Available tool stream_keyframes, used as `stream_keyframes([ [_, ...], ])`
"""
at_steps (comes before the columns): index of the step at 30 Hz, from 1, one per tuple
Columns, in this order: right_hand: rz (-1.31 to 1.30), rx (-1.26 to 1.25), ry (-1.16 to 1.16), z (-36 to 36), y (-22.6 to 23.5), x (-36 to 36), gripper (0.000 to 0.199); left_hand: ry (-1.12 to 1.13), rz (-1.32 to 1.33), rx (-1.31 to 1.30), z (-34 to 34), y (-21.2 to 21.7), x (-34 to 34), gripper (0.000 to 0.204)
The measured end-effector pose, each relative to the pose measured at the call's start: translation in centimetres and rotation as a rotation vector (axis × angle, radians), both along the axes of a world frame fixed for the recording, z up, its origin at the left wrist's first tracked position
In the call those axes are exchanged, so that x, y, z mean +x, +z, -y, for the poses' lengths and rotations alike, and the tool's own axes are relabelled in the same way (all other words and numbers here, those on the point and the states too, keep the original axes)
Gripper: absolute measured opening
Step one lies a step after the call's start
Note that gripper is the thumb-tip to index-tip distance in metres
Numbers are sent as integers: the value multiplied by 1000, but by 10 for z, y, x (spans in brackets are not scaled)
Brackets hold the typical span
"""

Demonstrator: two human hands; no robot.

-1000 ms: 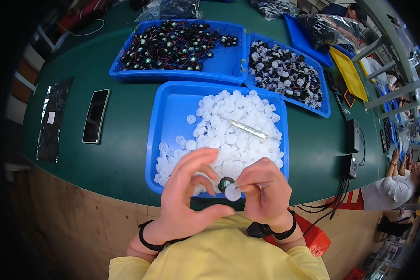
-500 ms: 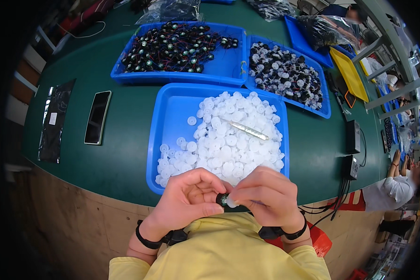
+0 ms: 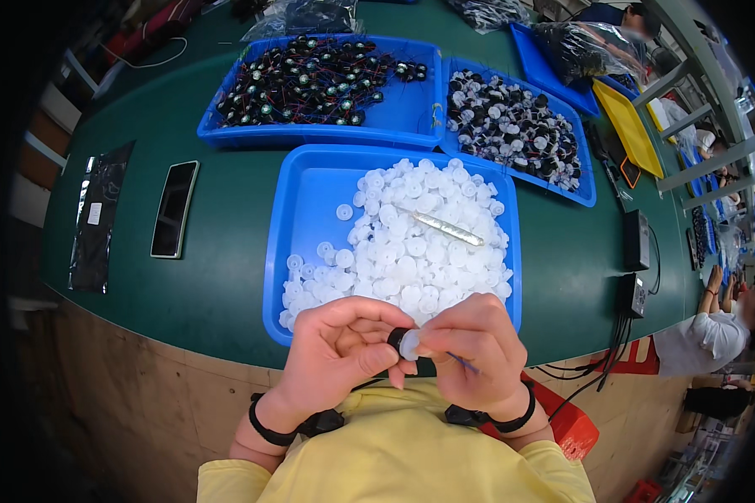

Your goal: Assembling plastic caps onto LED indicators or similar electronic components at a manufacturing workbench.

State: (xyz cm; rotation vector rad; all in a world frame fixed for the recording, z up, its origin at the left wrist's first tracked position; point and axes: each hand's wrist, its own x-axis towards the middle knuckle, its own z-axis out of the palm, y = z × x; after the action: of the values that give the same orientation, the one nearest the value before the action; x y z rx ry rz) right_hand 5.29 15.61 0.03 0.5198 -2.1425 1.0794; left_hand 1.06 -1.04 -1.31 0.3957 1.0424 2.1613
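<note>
Above the near edge of the blue tray of white parts (image 3: 274, 251), my two hands meet. My left hand (image 3: 331, 356) is closed, its thumb and fingers pinching a small black round component (image 3: 397, 337). Against that component's face sits a translucent white plastic cap (image 3: 409, 344), gripped at its edge by the fingertips of my right hand (image 3: 482, 356). A short dark blue strand (image 3: 462, 362), perhaps a wire, shows by the right fingers. Heaped in the tray are many white round caps (image 3: 411, 260), with silver tweezers (image 3: 447, 227) lying on top.
Behind stand a blue tray of wired black components (image 3: 415, 109) and another of black-and-white pieces (image 3: 516, 138). A phone (image 3: 174, 210) and a black bag (image 3: 101, 222) lie left. Black boxes with cables (image 3: 633, 295) and a yellow tray (image 3: 629, 126) are right; people sit beyond.
The white cap now sits squarely over the black component's face, where before it was tilted at its side. My right hand has shifted slightly left, and the dark blue strand has come into view.
</note>
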Motion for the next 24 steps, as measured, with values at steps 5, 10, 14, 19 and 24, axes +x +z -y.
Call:
stream_keyframes([
  [5, 260, -184, 210, -12, 4, -1, 25, -35, -3, -4, 4, 3, 1, 30],
  [10, 212, -18, 165, -17, 5, 1, 24, -31, -51, -56, 0, 4, 2, 33],
  [14, 233, -75, 179, -14, 8, 2, 28, -33, -39, -40, 0, 2, 3, 33],
  [19, 266, -177, 274, -20, 0, -2, 30, -54, -76, -85, 1, -1, 3, 31],
  [24, 117, -10, 89, -20, -3, 0, 24, -52, 42, -135, 0, 4, 5, 27],
])
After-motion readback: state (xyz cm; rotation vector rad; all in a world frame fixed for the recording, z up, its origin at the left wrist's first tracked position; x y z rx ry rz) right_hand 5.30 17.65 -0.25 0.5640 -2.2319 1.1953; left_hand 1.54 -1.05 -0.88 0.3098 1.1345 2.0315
